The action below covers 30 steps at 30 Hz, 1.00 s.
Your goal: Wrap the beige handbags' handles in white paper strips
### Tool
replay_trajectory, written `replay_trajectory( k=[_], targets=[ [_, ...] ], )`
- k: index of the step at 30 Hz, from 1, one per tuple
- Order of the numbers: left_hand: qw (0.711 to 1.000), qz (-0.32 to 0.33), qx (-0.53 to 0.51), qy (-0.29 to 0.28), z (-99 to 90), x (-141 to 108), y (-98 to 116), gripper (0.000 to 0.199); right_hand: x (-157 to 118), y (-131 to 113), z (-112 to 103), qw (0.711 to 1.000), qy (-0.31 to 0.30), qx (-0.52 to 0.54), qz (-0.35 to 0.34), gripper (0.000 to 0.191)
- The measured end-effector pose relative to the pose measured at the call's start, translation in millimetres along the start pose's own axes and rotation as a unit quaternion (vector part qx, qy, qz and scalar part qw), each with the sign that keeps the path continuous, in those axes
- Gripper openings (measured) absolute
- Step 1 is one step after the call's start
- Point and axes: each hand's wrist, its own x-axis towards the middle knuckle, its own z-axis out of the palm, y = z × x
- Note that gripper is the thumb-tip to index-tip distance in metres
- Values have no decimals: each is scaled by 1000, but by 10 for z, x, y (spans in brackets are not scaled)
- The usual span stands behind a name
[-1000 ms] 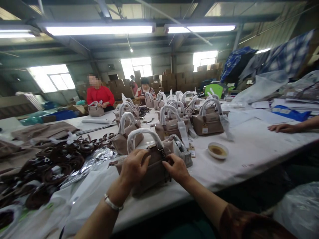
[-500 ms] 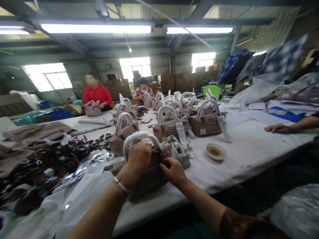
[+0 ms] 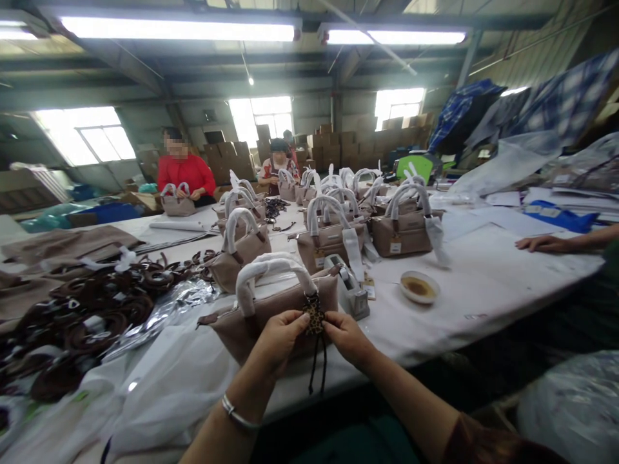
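Note:
A taupe handbag with white-wrapped handles stands at the table's near edge. From the base of its right handle hangs a leopard-print charm with dark cords dangling below. My left hand pinches the charm's left side between thumb and fingers. On the opposite side, my right hand pinches its right edge. A grey tape dispenser is just behind the bag, to the right. Part of the bag's front is hidden by my hands.
Several similar handbags fill the table's middle. Coiled dark brown straps and clear plastic lie left. A shallow dish of brown liquid sits right. A co-worker's hand rests at the right edge; a person in red handles a bag across the table.
My left hand has come down from inside the handles to the bag's front. Both hands now hold the charm, which shows plainly with its cords hanging. The view has tilted slightly downward.

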Motion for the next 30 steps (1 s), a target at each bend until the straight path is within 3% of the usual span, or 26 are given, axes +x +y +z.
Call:
replay_trajectory(
  k=[3,8,11,15,17,19,21,23,27,30],
  targets=[
    [995,41,94,13,-29,37,11,32,-62,-2,-10,1000,0,-21,-3,27],
    [953,155,258,27,-91,131,-42,29,-130,-61,48,999,-19,-32,-27,23],
    [956,145,255,14,-75,152,-96,30,-157,-27,114,999,-29,-15,-10,20],
    [978,121,168,21,-26,141,-139,30,-230,37,152,996,-53,-61,-33,21],
    [984,117,131,21,-18,138,-147,29,-250,21,95,992,-29,-113,-50,22],
    [986,111,120,13,-23,144,-154,28,-211,-49,-23,983,42,-162,-77,20],
    [987,104,123,4,-32,157,-163,28,-93,-173,-169,963,114,-204,-131,20],
    [986,102,130,2,-41,170,-170,29,87,-329,-291,935,139,-259,-200,28],
    [980,119,158,1,-87,209,-193,32,457,-601,-345,863,68,-418,-275,53],
    [974,140,176,0,-163,281,-238,37,622,-696,-280,832,17,-481,-274,45]
  ],
)
